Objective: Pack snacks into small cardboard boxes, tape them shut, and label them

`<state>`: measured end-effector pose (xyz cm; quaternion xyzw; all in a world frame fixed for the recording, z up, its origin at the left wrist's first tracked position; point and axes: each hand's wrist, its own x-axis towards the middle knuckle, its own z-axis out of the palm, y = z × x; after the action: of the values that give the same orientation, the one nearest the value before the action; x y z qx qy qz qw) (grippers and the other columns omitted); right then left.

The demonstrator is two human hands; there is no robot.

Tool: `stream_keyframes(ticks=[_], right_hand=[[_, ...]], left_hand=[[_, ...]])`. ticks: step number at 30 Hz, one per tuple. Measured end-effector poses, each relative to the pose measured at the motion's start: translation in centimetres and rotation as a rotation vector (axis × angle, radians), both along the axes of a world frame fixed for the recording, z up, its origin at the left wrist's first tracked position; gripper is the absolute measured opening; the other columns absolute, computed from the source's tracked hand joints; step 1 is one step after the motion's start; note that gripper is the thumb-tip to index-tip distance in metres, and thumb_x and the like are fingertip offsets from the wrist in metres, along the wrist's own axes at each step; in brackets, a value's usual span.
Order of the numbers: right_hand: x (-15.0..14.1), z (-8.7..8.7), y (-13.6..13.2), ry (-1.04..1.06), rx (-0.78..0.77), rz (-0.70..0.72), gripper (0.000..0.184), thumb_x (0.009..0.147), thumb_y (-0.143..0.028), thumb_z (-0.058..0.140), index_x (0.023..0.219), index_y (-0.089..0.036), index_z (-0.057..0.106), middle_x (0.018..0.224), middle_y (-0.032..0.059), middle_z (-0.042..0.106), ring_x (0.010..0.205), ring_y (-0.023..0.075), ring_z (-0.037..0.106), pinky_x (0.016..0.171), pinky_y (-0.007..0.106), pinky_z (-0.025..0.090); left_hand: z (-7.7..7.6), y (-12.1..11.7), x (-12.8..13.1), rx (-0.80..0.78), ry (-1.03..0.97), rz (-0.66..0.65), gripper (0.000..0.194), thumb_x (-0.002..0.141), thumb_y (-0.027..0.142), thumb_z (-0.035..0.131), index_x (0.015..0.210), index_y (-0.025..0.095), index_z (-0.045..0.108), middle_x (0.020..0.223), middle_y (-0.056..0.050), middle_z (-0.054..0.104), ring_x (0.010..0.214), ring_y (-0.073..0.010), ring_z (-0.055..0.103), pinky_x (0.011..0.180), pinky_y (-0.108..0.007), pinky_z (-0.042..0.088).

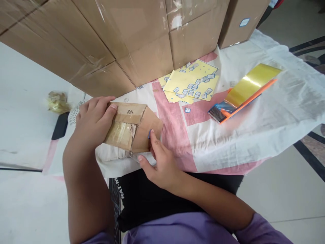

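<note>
Right index finger: extended, its tip [152, 132] on a small blue-edged sticker [149, 135] at the end face of the cardboard box [146, 123].
Right thumb: spread wide from the index finger, near the box's lower edge; the other fingers of the right hand [164, 166] are mostly hidden, and I cannot tell how they lie.
Left hand: closed over the box's left end [92, 118], thumb along its top, fingers close together; what the fingertips press on is hard to see.
Box: lying on the cloth between the two hands, in front of the person, with clear tape and a torn seam on its side and a small dark print near the far edge.
Cloth: white with pink bands [175, 135], wrinkled, under the box.
Loose sticker: a single one [187, 110] on the cloth, right of the box.
Sticker sheets: yellow, overlapping [190, 81], beyond the loose sticker, many blue-edged labels scattered on them.
Tape dispenser: orange [243, 101], at the right on the cloth, with a wide yellow strip [256, 79] along it.
Left side: a dark flat object [60, 126] and a crumpled yellowish wad [58, 102].
Large cartons: taped, standing side by side [142, 44] along the back; another carton [243, 22] at the far right bears a blue-edged label [244, 22].
</note>
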<state>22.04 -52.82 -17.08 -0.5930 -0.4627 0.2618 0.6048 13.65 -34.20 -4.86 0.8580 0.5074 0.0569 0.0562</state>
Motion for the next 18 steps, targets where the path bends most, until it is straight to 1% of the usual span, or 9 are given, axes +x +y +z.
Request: stream_keyframes(ticks=[2, 5, 8, 10, 12, 14, 16, 18], right_hand=[[-0.4, 0.0, -0.2, -0.015, -0.013, -0.015, 0.081, 0.095, -0.037, 0.058, 0.163, -0.015, 0.020, 0.118, 0.0163, 0.063, 0.089, 0.0250, 0.063, 0.077, 0.040, 0.059], [-1.3, -0.5, -0.6, -0.036, 0.023, -0.054, 0.080, 0.094, -0.035, 0.056, 0.163, -0.013, 0.022, 0.116, 0.0165, 0.061, 0.092, 0.0263, 0.063, 0.077, 0.039, 0.060], [-1.9, -1.0, -0.7, -0.081, 0.043, -0.078, 0.080, 0.092, -0.033, 0.056, 0.162, -0.011, 0.024, 0.115, 0.0167, 0.059, 0.091, 0.0271, 0.063, 0.073, 0.040, 0.061], [-1.7, -1.1, -0.7, -0.155, 0.042, -0.101, 0.079, 0.093, -0.033, 0.056, 0.162, -0.011, 0.025, 0.113, 0.0166, 0.060, 0.088, 0.0268, 0.064, 0.071, 0.040, 0.062], [-1.1, -1.1, -0.7, -0.250, 0.033, -0.117, 0.075, 0.094, -0.032, 0.055, 0.161, -0.011, 0.029, 0.105, 0.0146, 0.064, 0.082, 0.0253, 0.064, 0.069, 0.038, 0.062], [-0.4, -1.0, -0.7, -0.293, 0.022, -0.126, 0.069, 0.095, -0.031, 0.053, 0.159, -0.011, 0.034, 0.099, 0.0134, 0.066, 0.080, 0.0250, 0.065, 0.071, 0.038, 0.062], [0.2, -0.9, -0.7, -0.284, 0.027, -0.123, 0.070, 0.095, -0.031, 0.054, 0.159, -0.009, 0.034, 0.102, 0.0152, 0.067, 0.085, 0.0271, 0.068, 0.075, 0.040, 0.063], [0.2, -0.9, -0.7, -0.280, 0.044, -0.117, 0.076, 0.094, -0.030, 0.055, 0.162, -0.009, 0.027, 0.111, 0.0184, 0.068, 0.092, 0.0298, 0.070, 0.082, 0.043, 0.064]], left_hand=[[-0.1, 0.1, -0.2, -0.001, -0.016, -0.011, 0.051, 0.103, 0.056, 0.029, 0.142, 0.035, 0.053, 0.153, -0.004, 0.050, 0.147, -0.0345, 0.033, 0.121, -0.063, 0.024], [-0.3, 0.6, -0.6, 0.002, -0.027, -0.037, 0.052, 0.103, 0.057, 0.029, 0.143, 0.034, 0.052, 0.153, -0.004, 0.051, 0.146, -0.0330, 0.034, 0.122, -0.060, 0.023], [-0.5, 0.9, -0.8, 0.014, -0.032, -0.041, 0.052, 0.102, 0.057, 0.030, 0.142, 0.033, 0.053, 0.152, -0.005, 0.052, 0.146, -0.0321, 0.036, 0.123, -0.057, 0.023], [-0.5, 0.8, -0.9, 0.019, -0.045, -0.048, 0.052, 0.102, 0.057, 0.030, 0.142, 0.032, 0.054, 0.151, -0.005, 0.053, 0.145, -0.0320, 0.036, 0.122, -0.057, 0.024], [-0.5, 0.6, -0.8, 0.015, -0.052, -0.047, 0.052, 0.102, 0.057, 0.030, 0.142, 0.032, 0.054, 0.150, -0.006, 0.053, 0.145, -0.0322, 0.036, 0.122, -0.057, 0.025], [-0.5, 0.5, -0.7, 0.011, -0.051, -0.041, 0.053, 0.102, 0.057, 0.029, 0.141, 0.032, 0.054, 0.151, -0.005, 0.053, 0.145, -0.0323, 0.036, 0.122, -0.058, 0.025], [-0.6, 0.5, -0.7, 0.019, -0.053, -0.048, 0.053, 0.102, 0.058, 0.029, 0.141, 0.032, 0.054, 0.151, -0.006, 0.052, 0.145, -0.0325, 0.036, 0.123, -0.058, 0.025], [-0.7, 0.6, -0.9, 0.051, -0.053, -0.076, 0.054, 0.102, 0.058, 0.028, 0.142, 0.031, 0.053, 0.151, -0.007, 0.053, 0.144, -0.0320, 0.038, 0.122, -0.058, 0.026]])
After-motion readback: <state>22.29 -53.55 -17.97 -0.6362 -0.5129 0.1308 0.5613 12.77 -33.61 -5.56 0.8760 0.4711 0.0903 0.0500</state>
